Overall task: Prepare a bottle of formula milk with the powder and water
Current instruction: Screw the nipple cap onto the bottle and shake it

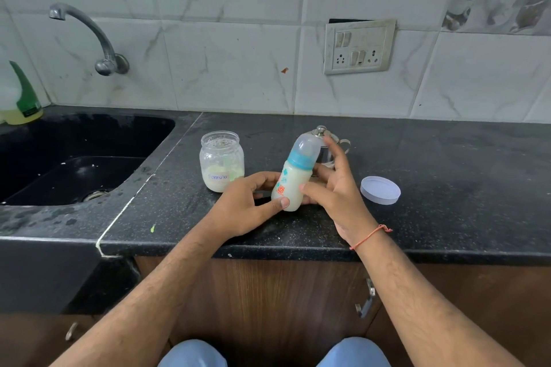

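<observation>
Black speckled countertop (447, 176) against a marbled tile wall forms the setting, seen from a head-worn camera. At centre frame the feeding bottle (293, 179) is held in both hands, tilted with its capped top leaning toward the upper right; its body is filled with milky white liquid and its blue collar and clear dome cap are on. The left hand (241, 205) closes on the lower body, thumb pressed across the base near the front; the right hand (334, 188) wraps the bottle's far side, with fingers reaching up toward the collar. Whether the base touches the counter cannot be told. Just left of the hands stands the open formula jar (221, 159), lidless, with a little powder at the bottom; its pale lid (380, 189) lies apart at centre right. Behind the bottle, largely hidden by it, sits a steel kettle (329, 146). A dark sink (74, 164) and a tap (89, 36) occupy the left of the frame, a switch plate (359, 46) the upper right. The mixture appears combined, so the step in hand is judged to be mixing or final checking. To do it well, the collar should be confirmed tight, the bottle kept firmly supported at base and shoulder, and swirled until no clumps remain; the jar still needs its lid.
</observation>
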